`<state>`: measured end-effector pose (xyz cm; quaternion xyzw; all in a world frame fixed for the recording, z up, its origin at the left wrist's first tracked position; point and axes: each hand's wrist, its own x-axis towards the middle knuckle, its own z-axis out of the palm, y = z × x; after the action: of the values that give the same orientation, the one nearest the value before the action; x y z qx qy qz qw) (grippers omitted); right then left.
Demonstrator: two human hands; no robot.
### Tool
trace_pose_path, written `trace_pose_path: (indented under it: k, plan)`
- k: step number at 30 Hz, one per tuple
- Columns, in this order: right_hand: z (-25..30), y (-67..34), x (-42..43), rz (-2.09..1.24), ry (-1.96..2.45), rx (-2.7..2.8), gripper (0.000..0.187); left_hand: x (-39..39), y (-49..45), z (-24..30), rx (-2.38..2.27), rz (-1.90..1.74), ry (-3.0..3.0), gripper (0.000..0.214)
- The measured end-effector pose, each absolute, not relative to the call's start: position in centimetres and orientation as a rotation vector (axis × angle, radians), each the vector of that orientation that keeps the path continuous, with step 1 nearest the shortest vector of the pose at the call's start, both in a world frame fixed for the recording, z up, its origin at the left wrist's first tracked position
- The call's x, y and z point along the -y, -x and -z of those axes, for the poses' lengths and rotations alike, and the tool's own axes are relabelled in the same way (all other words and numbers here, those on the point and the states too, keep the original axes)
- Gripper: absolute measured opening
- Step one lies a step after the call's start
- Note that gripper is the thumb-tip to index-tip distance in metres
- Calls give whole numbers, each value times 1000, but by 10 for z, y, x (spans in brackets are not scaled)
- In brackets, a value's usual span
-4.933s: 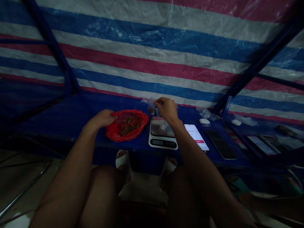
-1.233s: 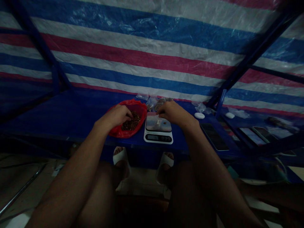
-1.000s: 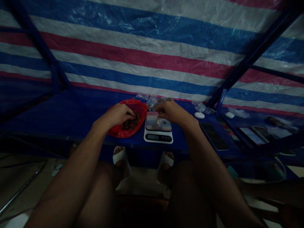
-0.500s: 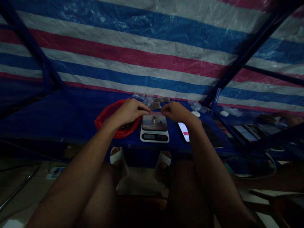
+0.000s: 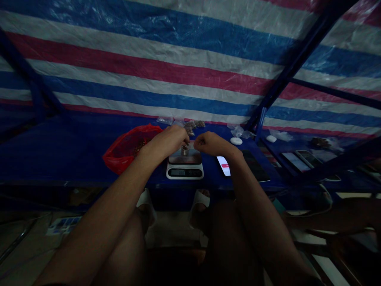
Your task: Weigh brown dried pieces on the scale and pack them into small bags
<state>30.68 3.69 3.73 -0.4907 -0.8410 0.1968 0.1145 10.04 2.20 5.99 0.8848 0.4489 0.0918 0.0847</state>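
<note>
A small kitchen scale with a dim display stands at the shelf's front edge. On its metal plate sits a little clear cup with brown bits in it. My left hand is over the plate's left side, fingers bent down and pinched by the cup's rim; what they hold, if anything, is too small to make out. At the plate's right rear, my right hand is curled with thumb and fingers together, its contents hidden. Left of the scale, an opened red plastic bag holds more brown pieces, partly behind my left forearm.
Filled clear bags lie behind the scale. To the right are a lit phone, a white rounded case and a dark flat slab. Blue metal posts and a striped tarp enclose the blue shelf.
The view has swung right, shifting everything leftward. My left fingers have come in and down to the cup, and my right hand has curled more. The loose brown piece beside the cup no longer shows.
</note>
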Motion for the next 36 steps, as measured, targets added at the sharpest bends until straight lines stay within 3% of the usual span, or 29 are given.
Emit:
trace_pose_path:
  k: [23, 36]
  plan:
    - [-29, -312, -45, -740, 1175, 2192, 19, -35, -90, -37, -1067, -631, -2338, 18]
    - [-28, -309, -46, -741, 1163, 2143, 16, -43, -87, -25, -969, -678, -2369, 23]
